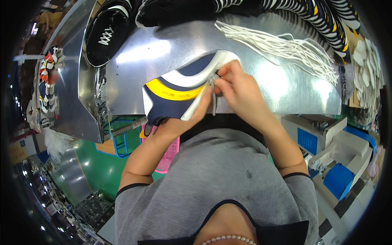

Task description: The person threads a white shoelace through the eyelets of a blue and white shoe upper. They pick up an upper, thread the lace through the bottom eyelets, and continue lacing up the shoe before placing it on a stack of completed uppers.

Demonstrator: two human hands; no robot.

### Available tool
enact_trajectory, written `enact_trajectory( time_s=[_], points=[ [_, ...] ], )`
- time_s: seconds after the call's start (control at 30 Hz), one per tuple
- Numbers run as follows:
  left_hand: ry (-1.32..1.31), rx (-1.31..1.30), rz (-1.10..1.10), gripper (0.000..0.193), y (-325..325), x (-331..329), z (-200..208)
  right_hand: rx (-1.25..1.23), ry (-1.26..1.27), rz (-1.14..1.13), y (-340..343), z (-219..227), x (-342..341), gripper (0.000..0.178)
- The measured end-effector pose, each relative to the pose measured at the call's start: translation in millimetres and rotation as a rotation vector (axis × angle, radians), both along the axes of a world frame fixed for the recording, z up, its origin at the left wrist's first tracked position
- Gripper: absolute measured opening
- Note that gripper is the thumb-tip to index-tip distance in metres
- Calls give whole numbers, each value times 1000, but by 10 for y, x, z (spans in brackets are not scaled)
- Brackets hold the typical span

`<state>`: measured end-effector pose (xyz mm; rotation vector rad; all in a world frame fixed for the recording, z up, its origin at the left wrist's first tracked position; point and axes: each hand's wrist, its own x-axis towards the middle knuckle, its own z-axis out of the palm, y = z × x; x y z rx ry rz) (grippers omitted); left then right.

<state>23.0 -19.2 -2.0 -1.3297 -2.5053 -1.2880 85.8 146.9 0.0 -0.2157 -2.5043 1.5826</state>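
Observation:
A shoe upper (179, 87) in navy, white and yellow is held up over the near edge of the metal table. My left hand (200, 107) grips its near side, fingers partly hidden behind it. At the eyelet edge, my right hand (234, 83) pinches a white shoelace (214, 100), whose loose end hangs down between the two hands. The exact spot where the lace meets the upper is covered by my fingertips. A bunch of white laces (281, 47) lies on the table beyond my right hand.
Along the far edge stand a black laced shoe upper (104, 41) and a long row of stacked navy, white and yellow uppers (314, 20). The metal table (134, 90) ends close to my body. At right stands a beige and blue machine (339, 159); a pink basket (167, 157) is below.

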Motion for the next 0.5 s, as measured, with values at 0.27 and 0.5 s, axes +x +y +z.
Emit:
enact_trajectory(
  time_s=[0.27, 0.5],
  points=[
    [-1079, 171, 52, 31, -234, -71, 95, 97, -172, 175, 466, 394, 139, 25],
    [-940, 310, 118, 27, -106, -167, -22, -401, -142, -139, 366, -234, -50, 56]
  ],
)
